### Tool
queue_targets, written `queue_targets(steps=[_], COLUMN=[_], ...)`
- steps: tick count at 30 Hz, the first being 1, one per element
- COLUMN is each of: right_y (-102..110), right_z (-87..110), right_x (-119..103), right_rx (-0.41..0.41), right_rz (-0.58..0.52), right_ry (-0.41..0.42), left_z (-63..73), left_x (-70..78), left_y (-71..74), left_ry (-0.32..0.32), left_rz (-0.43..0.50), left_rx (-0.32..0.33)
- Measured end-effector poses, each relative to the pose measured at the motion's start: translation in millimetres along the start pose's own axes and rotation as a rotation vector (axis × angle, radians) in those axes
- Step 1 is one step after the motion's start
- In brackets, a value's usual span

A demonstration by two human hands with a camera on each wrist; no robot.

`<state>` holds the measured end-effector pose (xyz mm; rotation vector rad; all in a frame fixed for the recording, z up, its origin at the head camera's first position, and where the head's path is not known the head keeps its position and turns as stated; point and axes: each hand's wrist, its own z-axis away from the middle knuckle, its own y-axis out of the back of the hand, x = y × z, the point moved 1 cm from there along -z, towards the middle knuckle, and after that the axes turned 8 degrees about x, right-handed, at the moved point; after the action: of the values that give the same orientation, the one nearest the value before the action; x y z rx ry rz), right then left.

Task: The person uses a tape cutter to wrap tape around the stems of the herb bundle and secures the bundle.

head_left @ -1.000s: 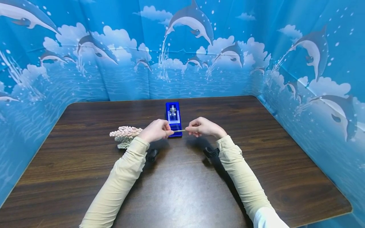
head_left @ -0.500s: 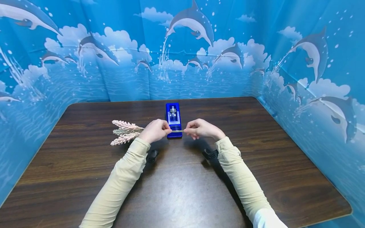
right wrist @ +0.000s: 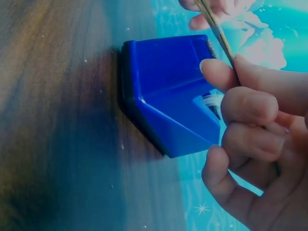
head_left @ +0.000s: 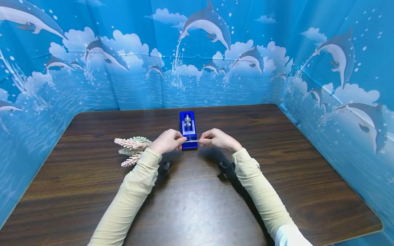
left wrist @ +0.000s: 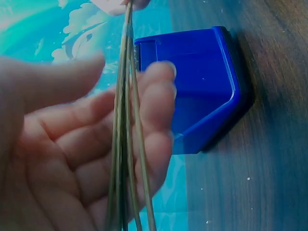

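Note:
A bunch of fluffy pink and pale green flower sprigs (head_left: 133, 145) sticks out to the left of my left hand (head_left: 167, 140). Its thin stems (left wrist: 126, 96) run between my left thumb and curled fingers, fanning apart towards the wrist camera and gathering at the far end. My right hand (head_left: 219, 139) pinches the stem ends between thumb and index finger, its other fingers curled loosely. Level between both hands, the stems cross in front of a blue tape dispenser (head_left: 188, 126). In the right wrist view the dispenser (right wrist: 168, 77) stands just beyond the right fingertips.
The dark wooden table (head_left: 197, 198) spreads out under both arms. Behind it and at the sides hangs a blue curtain (head_left: 135, 85) printed with dolphins. A black wrist camera (head_left: 227, 167) sits under the right wrist, another black camera (head_left: 164, 168) under the left.
The flower heads have turned about the stem line, so pink and green sprigs show in a different arrangement. Both hands stay almost in place, still at the stems.

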<state>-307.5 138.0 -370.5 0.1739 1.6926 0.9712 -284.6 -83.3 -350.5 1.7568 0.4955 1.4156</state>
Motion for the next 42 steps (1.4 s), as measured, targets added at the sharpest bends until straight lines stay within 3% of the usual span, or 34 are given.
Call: queue_targets(steps=[7, 13, 20, 27, 30, 37, 42], right_y=[-1, 2, 2, -1, -1, -1, 0], right_z=[0.2, 0.2, -0.8, -2.0, -2.0, -1.8, -1.5], right_x=[-1, -2, -2, 1, 1, 0, 0], right_rx=[0.010, 0.037, 0.054, 0.078, 0.089, 0.126, 0.171], right_rz=[0.030, 0.071, 0.077, 0.049, 0.052, 0.068, 0.048], right_ry=[0.022, 0.017, 0.010, -0.066, -0.081, -0.055, -0.050], left_z=[1.3, -0.3, -0.4, -0.2, -1.1, -2.5, -2.8], left_x=[-1.3, -2.4, -1.0, 1.7, 2.5, 2.6, 1.2], left_y=[-1.6, -3.7, -4.0, -4.4, -5.6, -9.9, -10.8], left_ry=[-0.012, 0.034, 0.035, 0.007, 0.016, 0.031, 0.010], left_rz=[-0.075, -0.069, -0.078, -0.091, -0.102, -0.089, -0.063], left_rx=[0.020, 0.031, 0.121, 0.187, 0.190, 0.120, 0.173])
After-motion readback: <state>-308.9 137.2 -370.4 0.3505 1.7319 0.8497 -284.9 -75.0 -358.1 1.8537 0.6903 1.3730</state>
